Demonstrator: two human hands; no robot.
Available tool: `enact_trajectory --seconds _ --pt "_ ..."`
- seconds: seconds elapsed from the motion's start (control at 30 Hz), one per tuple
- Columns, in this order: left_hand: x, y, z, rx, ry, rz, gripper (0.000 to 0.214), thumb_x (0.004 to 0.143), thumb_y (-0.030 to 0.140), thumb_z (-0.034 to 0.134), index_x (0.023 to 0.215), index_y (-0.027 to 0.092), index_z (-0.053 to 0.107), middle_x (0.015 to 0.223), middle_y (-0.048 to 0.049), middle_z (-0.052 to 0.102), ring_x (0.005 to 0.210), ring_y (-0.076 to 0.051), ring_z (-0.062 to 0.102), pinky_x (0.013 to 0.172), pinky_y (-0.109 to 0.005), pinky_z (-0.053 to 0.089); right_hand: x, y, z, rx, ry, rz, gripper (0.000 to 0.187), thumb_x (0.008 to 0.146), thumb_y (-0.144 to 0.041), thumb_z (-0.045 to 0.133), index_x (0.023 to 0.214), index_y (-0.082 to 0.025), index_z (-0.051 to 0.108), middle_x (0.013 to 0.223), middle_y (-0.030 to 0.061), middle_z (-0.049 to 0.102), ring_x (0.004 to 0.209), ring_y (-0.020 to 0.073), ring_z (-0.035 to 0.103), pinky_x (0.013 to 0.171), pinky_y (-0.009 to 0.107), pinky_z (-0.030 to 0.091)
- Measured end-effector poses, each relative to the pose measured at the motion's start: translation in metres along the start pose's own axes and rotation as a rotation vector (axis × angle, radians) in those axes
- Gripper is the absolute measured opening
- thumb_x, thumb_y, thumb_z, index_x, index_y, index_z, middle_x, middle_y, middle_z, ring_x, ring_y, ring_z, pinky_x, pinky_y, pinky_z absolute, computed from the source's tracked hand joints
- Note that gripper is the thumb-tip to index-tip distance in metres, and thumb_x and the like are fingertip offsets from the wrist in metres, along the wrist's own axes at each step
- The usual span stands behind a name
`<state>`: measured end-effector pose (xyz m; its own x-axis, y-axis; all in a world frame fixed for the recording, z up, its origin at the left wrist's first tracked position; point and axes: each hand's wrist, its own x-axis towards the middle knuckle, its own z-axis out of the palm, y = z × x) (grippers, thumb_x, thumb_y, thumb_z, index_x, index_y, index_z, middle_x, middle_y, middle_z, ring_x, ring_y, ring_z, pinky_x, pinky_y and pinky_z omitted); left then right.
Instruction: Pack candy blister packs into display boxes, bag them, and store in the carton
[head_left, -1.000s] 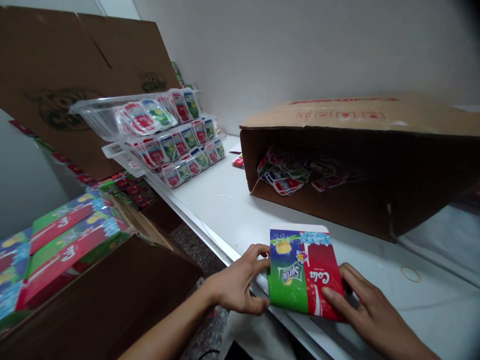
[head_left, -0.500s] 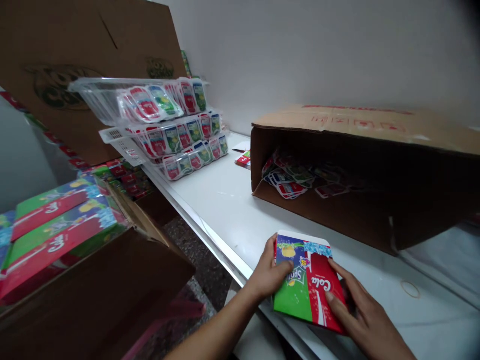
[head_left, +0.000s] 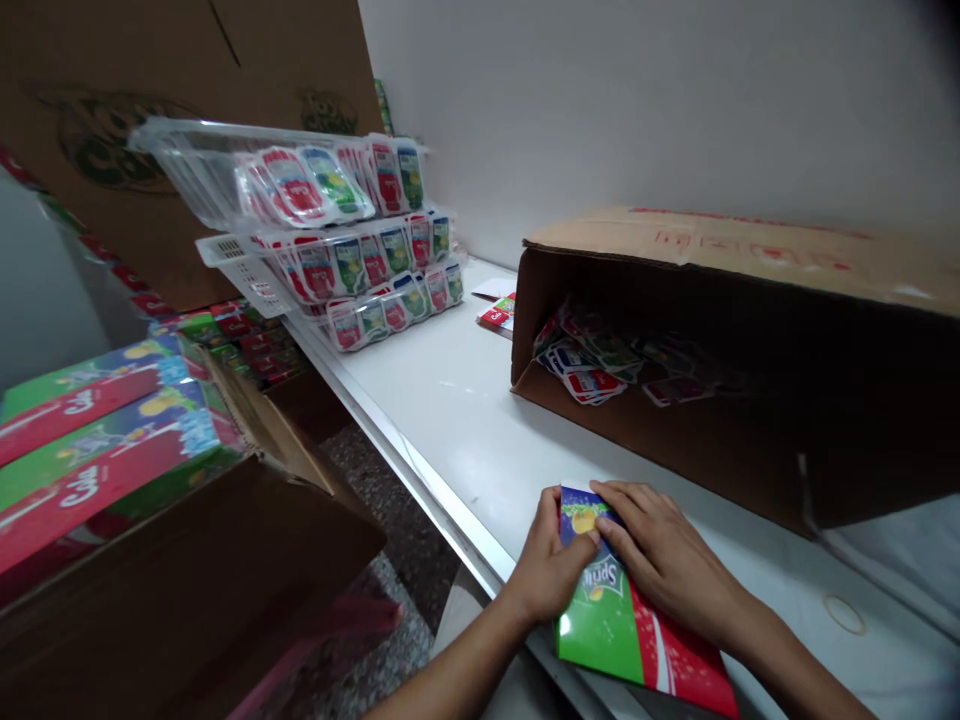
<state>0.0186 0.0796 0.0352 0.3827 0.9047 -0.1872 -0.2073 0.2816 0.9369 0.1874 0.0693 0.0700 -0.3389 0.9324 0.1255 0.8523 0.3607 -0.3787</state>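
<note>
A flat printed carton (head_left: 607, 625), green and blue with "Sprite" and red on its right side, lies at the table's front edge, tilted in view. My left hand (head_left: 551, 565) grips its left edge, thumb on the printed face and fingers around the side. My right hand (head_left: 664, 555) lies across the red half, its fingers bent over the far end where the flap is and its thumb on the face close to my left thumb. The "Cola" lettering and most of the flap are hidden under the right hand.
An open cardboard box (head_left: 750, 450) on its side holds loose can-shaped packets (head_left: 589, 385). Stacked clear trays (head_left: 187, 165) of similar packets stand at the back left. A carton (head_left: 300, 510) with printed boxes (head_left: 97, 470) is at left. A rubber band (head_left: 845, 614) lies at right.
My right hand has moved from the carton's lower right side up to its far end, covering the red half and the white flap. My left hand keeps its grip.
</note>
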Motion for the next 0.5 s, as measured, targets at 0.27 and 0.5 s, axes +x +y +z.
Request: enact_trajectory --seconds 0.27,0.5 --pt "0.0 -0.002 -0.002 0.032 0.039 -0.014 0.047 0.072 0.028 0.071 0.108 0.021 0.042 0.092 -0.0014 0.057 0.08 -0.016 0.056 0.076 -0.028 0.047 -0.009 0.005 0.007 0.033 0.153 0.02 0.026 0.099 -0.03 0.038 0.113 -0.023 0.058 0.118 0.0095 0.061 0.111 0.0242 0.055 0.092 0.042 0.043" --pt "0.001 -0.003 -0.003 0.033 0.044 0.006 0.049 0.073 0.032 0.073 0.11 0.021 0.044 0.096 -0.0024 0.059 0.083 -0.017 0.058 0.076 -0.028 0.047 0.0 -0.001 -0.003 -0.054 0.045 0.024 0.023 0.097 -0.03 0.043 0.109 -0.023 0.062 0.106 0.0076 0.063 0.1 0.0234 0.057 0.088 0.043 0.043"
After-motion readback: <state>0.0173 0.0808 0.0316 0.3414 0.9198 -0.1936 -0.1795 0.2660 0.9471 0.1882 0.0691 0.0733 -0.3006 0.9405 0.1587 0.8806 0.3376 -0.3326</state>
